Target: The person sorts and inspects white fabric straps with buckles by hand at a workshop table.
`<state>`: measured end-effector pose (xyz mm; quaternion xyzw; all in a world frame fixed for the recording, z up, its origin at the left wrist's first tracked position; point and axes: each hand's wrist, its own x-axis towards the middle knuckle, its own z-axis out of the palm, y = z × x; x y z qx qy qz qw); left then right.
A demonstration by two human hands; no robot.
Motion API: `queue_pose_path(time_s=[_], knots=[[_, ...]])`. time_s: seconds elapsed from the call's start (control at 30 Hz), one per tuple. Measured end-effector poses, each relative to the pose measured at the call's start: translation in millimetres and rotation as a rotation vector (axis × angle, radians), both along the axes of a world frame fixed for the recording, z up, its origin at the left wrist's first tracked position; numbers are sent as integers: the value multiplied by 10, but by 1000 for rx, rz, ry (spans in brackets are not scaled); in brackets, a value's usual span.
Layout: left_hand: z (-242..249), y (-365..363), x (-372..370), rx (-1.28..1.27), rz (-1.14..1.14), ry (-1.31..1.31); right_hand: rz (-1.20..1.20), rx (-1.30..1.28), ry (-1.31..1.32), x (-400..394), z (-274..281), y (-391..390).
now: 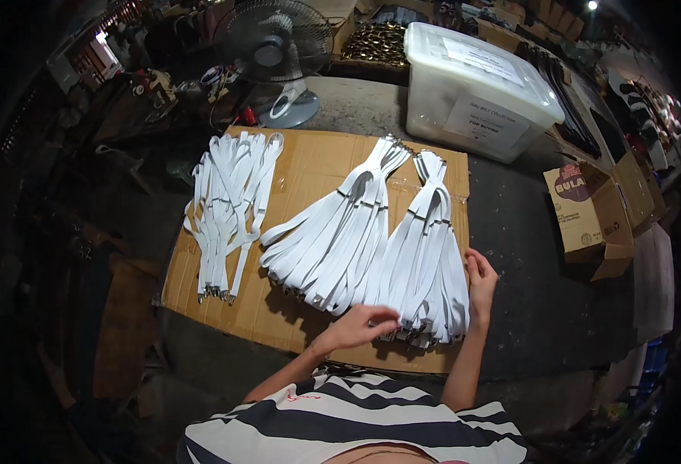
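"Where are the white straps (360, 232) lying?"

"In three bundles on a flattened cardboard sheet (313, 166), which is resting on the dark surface (538, 309). The left bundle (215, 271) is lying apart; the middle bundle (333, 247) and the right bundle (426, 267) are fanning out side by side, their lower parts meeting."

"And what are the hands doing?"

"They're hovering apart from each other. The left hand (360, 325) is reaching in at the right bundle's lower end, fingers curling; I can't tell if it's gripping anything. The right hand (481, 282) is poising just beside that bundle's outer edge, fingers loosely parted from the thumb."

"Anything standing beyond?"

"A fan (271, 52) and a lidded plastic bin (429, 97)."
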<state>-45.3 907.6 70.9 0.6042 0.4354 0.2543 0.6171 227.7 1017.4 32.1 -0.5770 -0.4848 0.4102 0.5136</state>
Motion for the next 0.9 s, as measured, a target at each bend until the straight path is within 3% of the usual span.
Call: queue_pose_path(time_s=[0.13, 0.2, 0.27, 0.37, 0.43, 0.57, 0.7, 0.77, 0.83, 0.87, 0.9], knots=[[517, -349, -399, 25, -219, -89, 60, -29, 110, -281, 385, -454], [984, -351, -627, 278, -343, -346, 109, 25, 223, -516, 582, -616], [1354, -401, -750, 451, -314, -720, 125, 77, 242, -838, 751, -749], [1820, -621, -930, 562, -357, -1226, 241, 132, 237, -1402, 940, -1012], [2030, -867, -932, 745, -215, -1516, 334, 123, 162, -1784, 1022, -1274], [1828, -1181, -1570, 881, -168, -1694, 558, 68, 174, -2772, 950, -1695], [1478, -1192, -2968, 616, -184, -1216, 614, -207, 251, -3815, 704, -2063], [1150, -1161, -3527, 545, 113, -878, 626, -288, 271, -4208, 426, -2198], [569, -996, -3918, 435, 500, -263, 638, -313, 324, -4528, 221, -2248], [99, -959, -4088, 225, 576, -94, 627, -354, 310, -4644, 160, -2229], [-468, -933, -4225, 210, 679, 132, 618, -397, 294, -4736, 93, -2205]])
